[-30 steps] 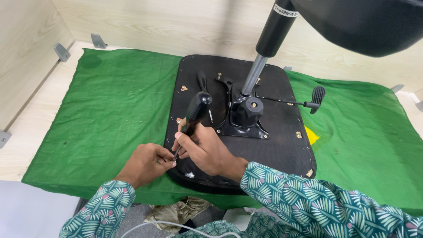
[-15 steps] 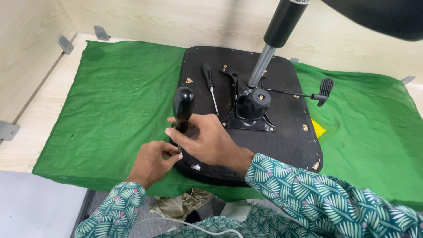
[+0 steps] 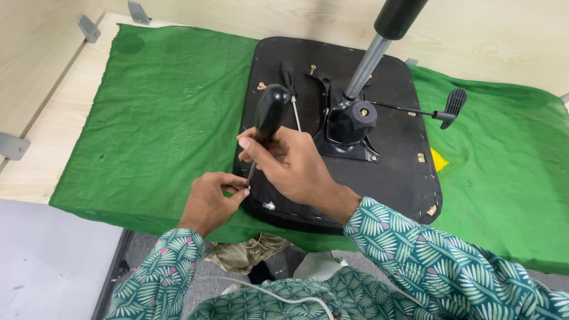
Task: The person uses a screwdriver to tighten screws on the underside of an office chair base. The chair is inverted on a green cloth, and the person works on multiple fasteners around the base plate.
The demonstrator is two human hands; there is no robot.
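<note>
Screwdriver [image 3: 268,118]: a black bulb-handled tool is held tilted over the front left corner of the seat base, its thin shaft running down to a tip at the edge of the base.
Right hand [image 3: 293,163]: the fingers [image 3: 256,144] are closed around the lower handle and upper shaft of the screwdriver; the bulb of the handle stands clear above them.
Left hand [image 3: 208,198]: the fingers [image 3: 236,185] are pinched narrow at the tip of the screwdriver; something small is gripped there, but what it is cannot be told.
Seat base [image 3: 391,178]: a black upside-down chair seat is laid on the green cloth, with small brass screws and staples seen along its rim.
Mechanism plate [image 3: 349,127]: a black metal bracket is fixed at the middle of the seat base, with a grey column [image 3: 366,66] rising from it.
Lever [image 3: 441,111]: a thin rod with a black paddle end is extended to the right of the bracket.
Second screwdriver [image 3: 290,89]: a smaller black-handled tool is laid flat on the seat base just behind the held one.
Green cloth [image 3: 160,118]: spread over a pale wooden surface [image 3: 41,160].
Hidden: the column top is cut off by the frame edge; the front edge of the seat base is partly covered by the right wrist and patterned sleeve [image 3: 438,261].
</note>
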